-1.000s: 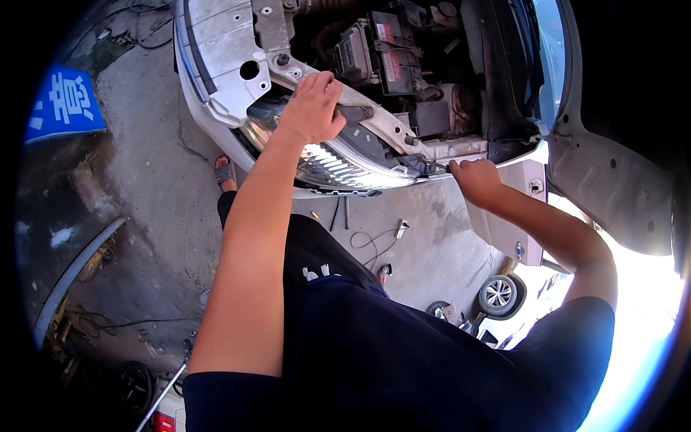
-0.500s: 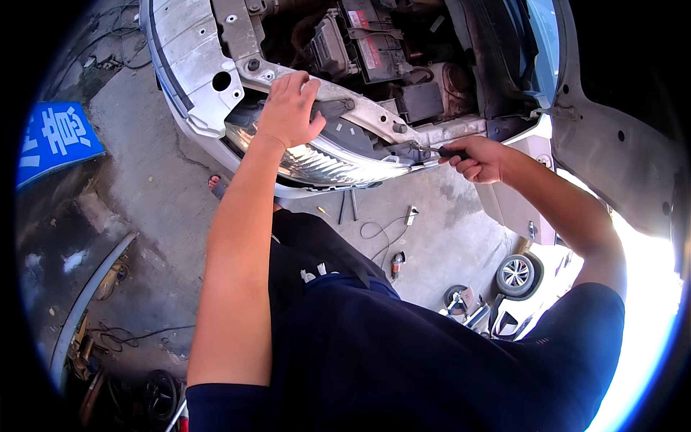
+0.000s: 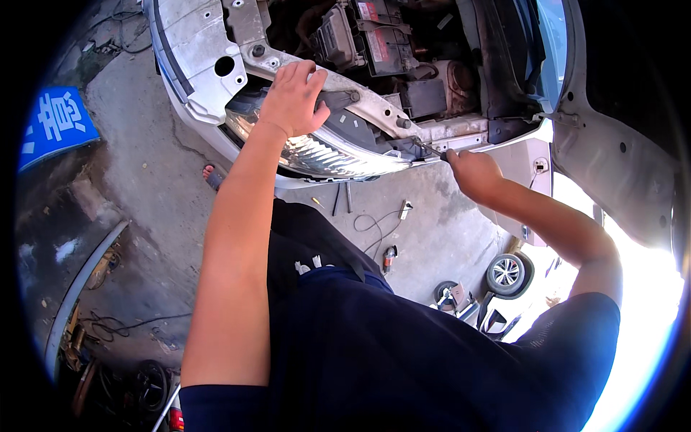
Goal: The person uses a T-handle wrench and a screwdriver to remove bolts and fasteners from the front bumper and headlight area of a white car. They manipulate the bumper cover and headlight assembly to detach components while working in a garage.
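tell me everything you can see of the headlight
The headlight is long and curved, with a clear, glossy, plastic-looking lens, shiny ribbed parts inside and a dark housing along its upper edge. It sits in the car's front corner, along a pale metal rail, narrowing toward the right. The left hand partly hides it; contact is unclear. A tool in the right hand points toward its right end.
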Demonstrator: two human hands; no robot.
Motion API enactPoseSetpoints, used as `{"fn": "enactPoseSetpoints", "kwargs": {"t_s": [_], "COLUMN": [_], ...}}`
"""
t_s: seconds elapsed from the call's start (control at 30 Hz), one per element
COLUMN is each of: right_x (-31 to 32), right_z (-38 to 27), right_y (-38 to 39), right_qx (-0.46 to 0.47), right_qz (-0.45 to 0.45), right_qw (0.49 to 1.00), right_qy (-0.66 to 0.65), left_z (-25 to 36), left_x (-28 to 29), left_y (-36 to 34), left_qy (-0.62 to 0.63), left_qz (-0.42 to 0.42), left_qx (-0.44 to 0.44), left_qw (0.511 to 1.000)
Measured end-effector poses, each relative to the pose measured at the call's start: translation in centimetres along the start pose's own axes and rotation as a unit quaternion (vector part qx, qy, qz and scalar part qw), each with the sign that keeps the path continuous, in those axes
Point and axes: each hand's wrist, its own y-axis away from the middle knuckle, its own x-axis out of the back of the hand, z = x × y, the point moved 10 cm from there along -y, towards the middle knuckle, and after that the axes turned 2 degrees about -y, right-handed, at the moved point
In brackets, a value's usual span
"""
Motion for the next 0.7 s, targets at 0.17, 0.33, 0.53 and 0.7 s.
{"fn": "enactPoseSetpoints", "kwargs": {"t_s": [0.17,0.33,0.53,0.7], "right_x": [-1.1,-2.4,-0.1,-3.4], "right_z": [1.7,0.2,-1.6,2.0], "right_y": [0.7,0.4,0.6,1.2], "right_qx": [-0.046,-0.027,-0.021,-0.276], "right_qz": [-0.004,-0.061,-0.043,-0.188], "right_qw": [0.995,0.995,0.998,0.879], "right_qy": [-0.086,0.074,0.033,-0.340], "left_z": [0.1,-0.1,-0.1,-0.2], "left_x": [0.0,0.1,0.1,0.0], "left_y": [0.2,0.1,0.1,0.1], "left_qy": [0.000,0.005,0.008,0.003], "left_qz": [-0.001,0.010,0.006,0.000], "left_qx": [0.000,-0.001,-0.003,0.002], "left_qw": [1.000,1.000,1.000,1.000]}}
